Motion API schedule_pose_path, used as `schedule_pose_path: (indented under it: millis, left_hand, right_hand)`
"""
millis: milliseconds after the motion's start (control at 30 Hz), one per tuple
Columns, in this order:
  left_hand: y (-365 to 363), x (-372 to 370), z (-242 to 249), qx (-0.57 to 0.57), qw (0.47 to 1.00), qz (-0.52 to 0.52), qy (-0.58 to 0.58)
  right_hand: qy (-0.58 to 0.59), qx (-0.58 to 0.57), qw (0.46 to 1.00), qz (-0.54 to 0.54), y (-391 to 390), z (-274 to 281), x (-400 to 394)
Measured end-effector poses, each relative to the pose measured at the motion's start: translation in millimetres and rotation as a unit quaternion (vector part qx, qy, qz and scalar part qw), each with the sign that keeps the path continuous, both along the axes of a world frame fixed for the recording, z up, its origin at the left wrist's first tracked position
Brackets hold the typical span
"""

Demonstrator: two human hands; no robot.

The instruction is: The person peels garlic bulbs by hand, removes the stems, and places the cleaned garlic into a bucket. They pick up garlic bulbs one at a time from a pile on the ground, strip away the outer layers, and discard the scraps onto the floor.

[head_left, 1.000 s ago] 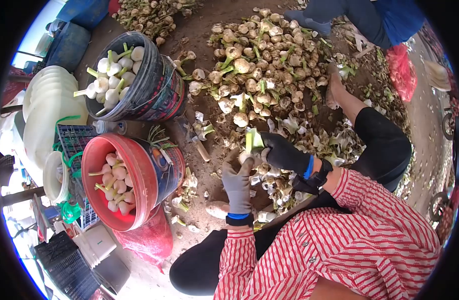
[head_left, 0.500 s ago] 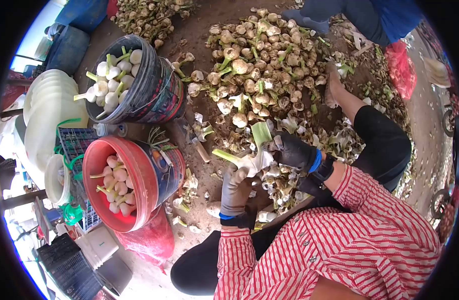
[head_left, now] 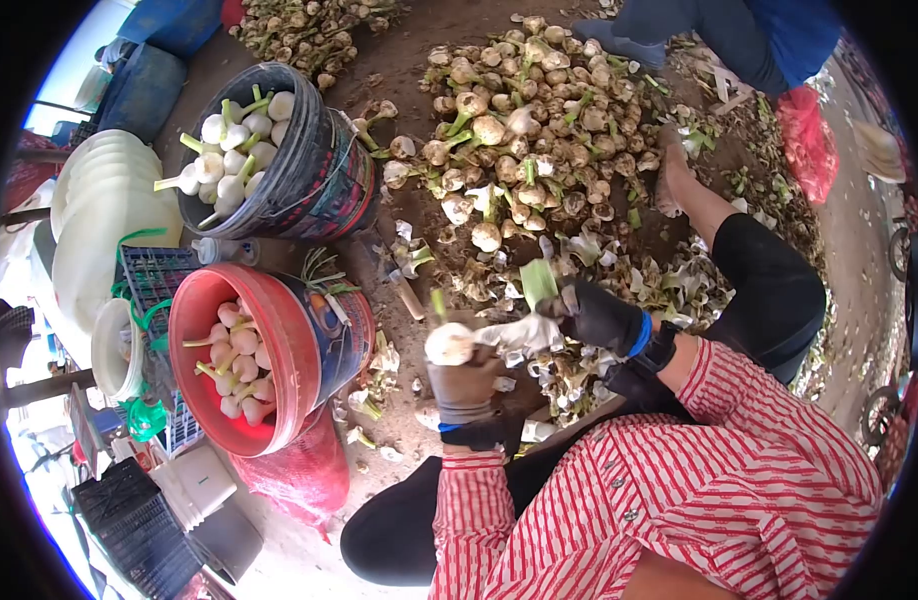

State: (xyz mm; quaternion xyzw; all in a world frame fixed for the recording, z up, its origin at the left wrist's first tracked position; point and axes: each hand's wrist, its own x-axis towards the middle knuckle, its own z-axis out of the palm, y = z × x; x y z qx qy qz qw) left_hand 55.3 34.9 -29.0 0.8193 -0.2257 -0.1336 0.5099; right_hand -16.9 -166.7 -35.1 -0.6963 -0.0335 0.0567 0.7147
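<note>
My left hand (head_left: 464, 388), in a grey glove, is closed around a white garlic bulb (head_left: 449, 344) with a short green stem pointing up. Dark-gloved, my right hand (head_left: 597, 318) pinches a strip of garlic skin (head_left: 524, 334), whose wide green leaf end (head_left: 539, 284) sticks up beside the fingers. The pale strip stretches between the two hands and overlaps the bulb's side in this view. Beyond the hands lies a heap of unpeeled garlic bulbs (head_left: 549, 120) with dry, soiled skins.
To the left, a red bucket (head_left: 189, 330) and a dark bucket (head_left: 279, 80) lean over, both containing white bulbs. Peeled skins (head_left: 669, 285) litter the ground. A wooden-handled tool (head_left: 407, 296) lies near the red bucket. Another person's leg (head_left: 699, 60) is at the upper right.
The bulb has turned and shifted left with my left hand, its stem now upright. The skin has been drawn off it to the right, held in my right hand.
</note>
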Motion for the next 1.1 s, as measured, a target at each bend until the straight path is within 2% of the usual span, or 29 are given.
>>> schedule_pose_path:
  millis: [33, 67, 100, 133, 167, 200, 233, 300, 333, 367, 400, 433, 467, 500, 533, 567, 600, 667, 700, 733, 767, 833, 867, 933, 967, 1033, 1067, 1100]
  left_hand:
    - [-6.9, 0.6, 18.6, -0.093, 0.984, 0.086, 0.127]
    - [4.6, 10.6, -14.1, -0.171, 0.971, 0.057, 0.154]
    - [-3.6, 12.6, 13.7, 0.169, 0.985, -0.017, 0.033]
    - [-8.9, 8.3, 3.1, -0.137, 0.941, 0.088, 0.298]
    - [-15.6, 2.0, -13.7, -0.42, 0.73, 0.177, 0.509]
    - [-15.1, -3.8, -24.9, -0.411, 0.777, 0.133, 0.459]
    - [-12.0, 2.2, -28.2, -0.432, 0.699, 0.174, 0.542]
    - [8.2, 2.0, -57.9, -0.498, 0.657, 0.116, 0.554]
    - [5.0, 4.0, -49.6, -0.499, 0.657, 0.117, 0.553]
    - [-2.2, 6.4, -32.5, -0.461, 0.679, 0.184, 0.541]
    - [-6.8, 6.9, -18.5, -0.418, 0.696, 0.25, 0.527]
    - [-5.8, 10.4, -11.2, -0.416, 0.695, 0.251, 0.53]
    - [-0.4, 17.2, -5.3, -0.458, 0.689, 0.238, 0.509]
    - [6.8, 24.1, 1.1, -0.497, 0.681, 0.225, 0.49]
    - [19.2, 34.4, 9.9, -0.573, 0.642, 0.197, 0.469]
    - [33.8, 47.1, 22.0, -0.645, 0.599, 0.17, 0.443]
    - [44.2, 59.4, 46.1, -0.674, 0.598, 0.154, 0.406]
    - [46.4, 65.5, 73.8, -0.697, 0.598, 0.141, 0.369]
    - [41.6, 66.0, 78.8, -0.684, 0.611, 0.156, 0.366]
    - [36.8, 66.8, 81.1, -0.673, 0.624, 0.17, 0.36]
    - [30.1, 63.7, 75.1, -0.673, 0.625, 0.168, 0.358]
    - [14.6, 49.3, 50.9, -0.572, 0.661, 0.142, 0.464]
    - [10.8, 43.4, 44.2, -0.571, 0.66, 0.144, 0.466]
    - [4.4, 33.4, 35.0, -0.465, 0.724, 0.192, 0.472]
    - [0.1, 28.5, 32.3, -0.466, 0.722, 0.195, 0.472]
    - [-8.3, 19.4, 30.2, -0.35, 0.795, 0.229, 0.44]
    - [-10.8, 12.5, 18.7, -0.331, 0.812, 0.206, 0.433]
    - [-13.0, 5.5, 0.8, -0.332, 0.813, 0.205, 0.432]
  right_hand:
    - [-0.075, 0.051, 0.996, -0.006, 4.4, -2.1, -0.1]
    - [0.122, 0.266, 0.956, 0.003, 10.5, 0.0, -9.7]
    - [0.151, 0.31, 0.936, 0.069, 18.2, 3.3, -9.6]
    - [0.092, 0.284, 0.952, 0.071, 18.4, 7.4, -6.2]
    - [0.031, 0.256, 0.964, 0.072, 15.3, 12.5, -0.7]
    - [0.031, 0.255, 0.964, 0.071, 9.0, 31.0, 7.9]
    - [0.008, 0.353, 0.935, 0.02, -0.4, 53.8, 17.4]
    - [-0.038, 0.532, 0.842, -0.078, -20.8, 81.0, 38.3]
    - [-0.061, 0.5, 0.86, -0.085, -35.4, 69.4, 39.6]
    - [-0.083, 0.466, 0.876, -0.093, -55.2, 45.5, 34.3]
    - [-0.066, 0.29, 0.952, -0.078, -80.9, 1.4, 31.0]
    - [-0.047, 0.102, 0.992, -0.059, -99.2, -31.1, 26.2]
    - [0.07, -0.249, 0.964, 0.057, -102.4, -31.6, 17.7]
    - [0.18, -0.56, 0.791, 0.169, -104.6, -31.6, 6.8]
    - [0.189, -0.558, 0.79, 0.17, -103.3, -41.4, -8.4]
    - [0.186, -0.57, 0.798, 0.052, -96.0, -59.2, -25.3]
    - [0.177, -0.577, 0.795, -0.066, -89.4, -75.5, -35.4]
    - [-0.004, -0.491, 0.868, -0.081, -66.3, -96.2, -30.8]
    - [-0.031, -0.401, 0.915, -0.03, -49.3, -108.6, -23.5]
    - [0.003, -0.378, 0.926, 0.012, -30.7, -115.2, -22.1]
    - [-0.028, -0.446, 0.891, 0.081, -18.2, -155.5, -30.0]
    - [-0.027, -0.588, 0.796, 0.142, 1.2, -158.1, -46.3]
    - [-0.024, -0.587, 0.796, 0.144, -1.4, -162.4, -50.3]
    - [-0.004, -0.576, 0.802, 0.16, -12.1, -167.6, -54.9]
    - [-0.004, -0.576, 0.801, 0.163, -20.1, -170.2, -54.2]
    - [0.184, -0.431, 0.866, 0.174, -33.9, -142.4, -46.0]
    - [0.181, -0.433, 0.866, 0.171, -40.2, -131.8, -38.5]
    - [0.189, -0.368, 0.899, 0.146, -44.5, -123.6, -33.0]
